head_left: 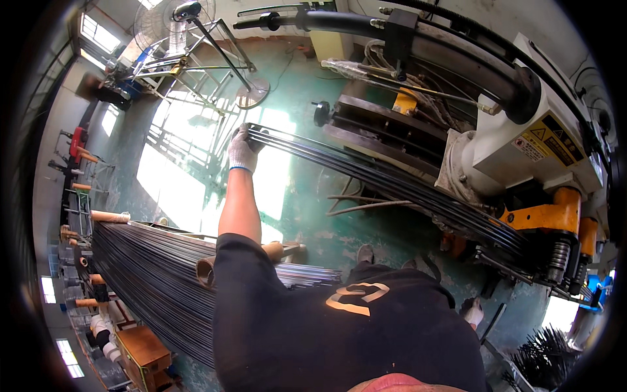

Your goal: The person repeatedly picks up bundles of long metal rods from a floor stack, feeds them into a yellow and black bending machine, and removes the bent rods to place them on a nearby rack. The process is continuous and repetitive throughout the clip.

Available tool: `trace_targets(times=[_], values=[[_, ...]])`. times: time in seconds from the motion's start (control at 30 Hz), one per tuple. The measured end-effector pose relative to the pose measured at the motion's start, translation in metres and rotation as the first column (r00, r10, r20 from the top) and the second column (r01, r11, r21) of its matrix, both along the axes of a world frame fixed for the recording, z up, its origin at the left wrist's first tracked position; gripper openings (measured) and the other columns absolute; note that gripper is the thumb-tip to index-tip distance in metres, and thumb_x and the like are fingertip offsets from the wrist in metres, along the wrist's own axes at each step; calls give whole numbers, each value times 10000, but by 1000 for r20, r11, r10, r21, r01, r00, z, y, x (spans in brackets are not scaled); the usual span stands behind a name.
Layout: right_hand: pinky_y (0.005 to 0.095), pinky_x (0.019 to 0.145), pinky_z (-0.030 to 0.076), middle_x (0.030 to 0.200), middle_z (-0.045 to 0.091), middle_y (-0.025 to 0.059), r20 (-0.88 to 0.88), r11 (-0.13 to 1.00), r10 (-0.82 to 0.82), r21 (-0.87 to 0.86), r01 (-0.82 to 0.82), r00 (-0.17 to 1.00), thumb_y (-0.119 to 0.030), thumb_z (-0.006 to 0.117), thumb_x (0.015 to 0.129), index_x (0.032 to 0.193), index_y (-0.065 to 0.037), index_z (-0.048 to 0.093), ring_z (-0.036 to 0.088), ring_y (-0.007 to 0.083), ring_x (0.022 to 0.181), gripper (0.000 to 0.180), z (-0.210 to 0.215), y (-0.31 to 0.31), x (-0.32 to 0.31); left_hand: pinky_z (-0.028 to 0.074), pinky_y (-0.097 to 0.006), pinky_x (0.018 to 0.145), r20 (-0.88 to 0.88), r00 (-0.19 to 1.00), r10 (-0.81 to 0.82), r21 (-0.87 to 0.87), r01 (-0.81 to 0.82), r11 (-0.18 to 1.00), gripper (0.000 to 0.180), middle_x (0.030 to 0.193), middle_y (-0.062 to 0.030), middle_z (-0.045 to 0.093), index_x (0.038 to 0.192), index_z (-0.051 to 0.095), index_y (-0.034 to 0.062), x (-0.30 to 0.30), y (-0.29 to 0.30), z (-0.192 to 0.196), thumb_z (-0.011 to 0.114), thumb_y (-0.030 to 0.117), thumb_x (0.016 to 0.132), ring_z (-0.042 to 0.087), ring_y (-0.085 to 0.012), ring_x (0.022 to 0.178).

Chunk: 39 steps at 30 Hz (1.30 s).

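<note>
My left hand [243, 151], in a white knitted glove with a blue cuff, is stretched far forward and closed around the near ends of several long black metal rods [392, 175]. The rods slant down to the right, alongside the machine, and their other ends lie by its orange clamp arm [545, 212]. Low on the right, close to my body, my right hand [474, 313] shows in part, also gloved in white. Its fingers are too small and hidden to read, and it appears apart from the rods.
A large stack of long dark rods [157, 281] lies at left, with cardboard tubes [110, 217] near it. The big machine [516, 153] with hoses fills the right. A standing fan's round base [253, 93] is ahead. Short black pieces [545, 356] are heaped at lower right.
</note>
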State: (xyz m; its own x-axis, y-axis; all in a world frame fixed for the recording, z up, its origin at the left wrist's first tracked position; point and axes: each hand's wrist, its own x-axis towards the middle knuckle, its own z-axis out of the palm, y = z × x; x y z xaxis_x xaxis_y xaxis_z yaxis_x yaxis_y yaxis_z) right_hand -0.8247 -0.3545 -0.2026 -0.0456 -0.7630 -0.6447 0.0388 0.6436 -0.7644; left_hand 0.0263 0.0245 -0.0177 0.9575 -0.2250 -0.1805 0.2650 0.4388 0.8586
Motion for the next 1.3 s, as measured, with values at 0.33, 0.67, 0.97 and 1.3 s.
trace_targets(times=[0.33, 0.67, 0.97, 1.3], values=[[332, 399, 256, 590, 482, 7, -105, 999, 46, -9, -47, 993, -327, 620, 1043, 763, -129, 535, 428, 162, 432, 354, 10, 2, 9, 585, -522, 907, -41, 999, -7, -105, 2, 994, 282, 1141, -157, 682, 1335, 566, 38, -10, -2, 1, 471, 120, 1083, 674, -332, 1073], [326, 549, 469, 799, 669, 48, -339, 990, 141, 45, -133, 930, -327, 652, 1004, 1041, -86, 640, 626, 189, 631, 244, 12, 7, 9, 526, -492, 1033, 146, 934, -326, 154, 304, 940, 387, 1255, -152, 667, 1375, 556, 27, 13, 47, -19, 461, 281, 1100, 633, -320, 1166], [348, 645, 476, 835, 708, 68, -436, 989, 132, -8, -150, 890, -328, 678, 996, 1000, 29, 714, 614, 169, 706, 358, 59, 9, 52, 357, -683, 1164, -59, 886, -460, -147, 448, 882, 453, 1438, -196, 592, 1470, 534, 71, 5, 28, -6, 481, 325, 1099, 541, -429, 1328], [347, 688, 492, 850, 725, 82, -479, 975, 221, 79, -209, 849, -339, 667, 990, 968, 39, 728, 631, 184, 724, 384, 47, 1, 24, 262, -665, 1216, -190, 982, 4, -129, -29, 991, 663, 1536, -241, 475, 1469, 494, 0, -60, -19, 35, 408, 525, 1073, 428, -463, 1414]])
